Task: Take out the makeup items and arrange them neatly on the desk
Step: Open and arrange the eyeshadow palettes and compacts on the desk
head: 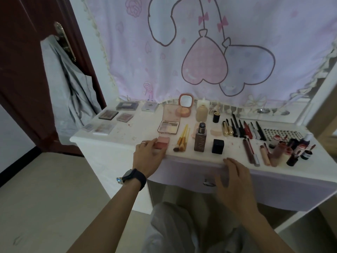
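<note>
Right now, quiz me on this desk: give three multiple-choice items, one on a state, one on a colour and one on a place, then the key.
1. The eyeshadow palette has its lid: A) shut; B) open; C) taken off.
2. The handles of the brushes are: A) black; B) blue; C) yellow.
3. The black box stands: A) right of the foundation bottle; B) left of the brushes; C) behind the eyeshadow palette.

Key:
1 B, the lid stands up behind the colour pans.
2 C, the handles show plainly yellow.
3 A, the bottle stands between the brushes and the box.
</note>
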Demonstrator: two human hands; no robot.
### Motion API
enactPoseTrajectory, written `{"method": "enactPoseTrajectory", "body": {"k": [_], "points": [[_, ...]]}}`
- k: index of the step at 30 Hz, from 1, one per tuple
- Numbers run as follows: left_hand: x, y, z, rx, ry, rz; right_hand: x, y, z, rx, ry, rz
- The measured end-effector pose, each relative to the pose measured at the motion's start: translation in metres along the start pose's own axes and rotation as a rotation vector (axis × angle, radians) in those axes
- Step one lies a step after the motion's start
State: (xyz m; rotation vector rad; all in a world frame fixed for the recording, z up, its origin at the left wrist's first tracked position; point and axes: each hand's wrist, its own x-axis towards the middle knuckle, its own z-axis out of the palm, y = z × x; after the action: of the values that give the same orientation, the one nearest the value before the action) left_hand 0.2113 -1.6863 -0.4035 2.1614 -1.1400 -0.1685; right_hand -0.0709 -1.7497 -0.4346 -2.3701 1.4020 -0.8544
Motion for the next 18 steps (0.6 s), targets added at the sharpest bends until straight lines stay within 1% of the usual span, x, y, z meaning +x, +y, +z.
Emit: {"method": "enactPoseTrajectory", "body": {"k": [2, 4, 7, 8, 11, 15, 18], "points": [[-0.007, -0.008, -0.004, -0.059, 0.019, 0.046, -0.009, -0.007, 0.001, -0.003, 0.021, -0.082], [-0.015, -0.022, -0.010, -0.049, 0.048, 0.077, -0.011, -0.025, 0.005, 0.007, 0.017, -0.181], [-0.020, -0.046, -0.025, -0.004, 0.068, 0.072, -0.002, -0.066, 0.017, 0.032, 0.033, -0.368], [-0.019, -0.055, -0.032, 0.010, 0.072, 0.058, 0.003, -0.083, 0.023, 0.034, 0.011, -0.422], [-0.013, -0.078, -0.055, 0.064, 0.104, 0.013, 0.019, -0.131, 0.043, 0.068, -0.114, -0.479], [0.006, -0.103, -0.086, 0.162, 0.140, -0.057, 0.049, -0.186, 0.078, 0.089, -0.199, -0.564], [0.030, -0.116, -0.104, 0.227, 0.136, -0.125, 0.072, -0.218, 0.111, 0.083, -0.294, -0.533]]}}
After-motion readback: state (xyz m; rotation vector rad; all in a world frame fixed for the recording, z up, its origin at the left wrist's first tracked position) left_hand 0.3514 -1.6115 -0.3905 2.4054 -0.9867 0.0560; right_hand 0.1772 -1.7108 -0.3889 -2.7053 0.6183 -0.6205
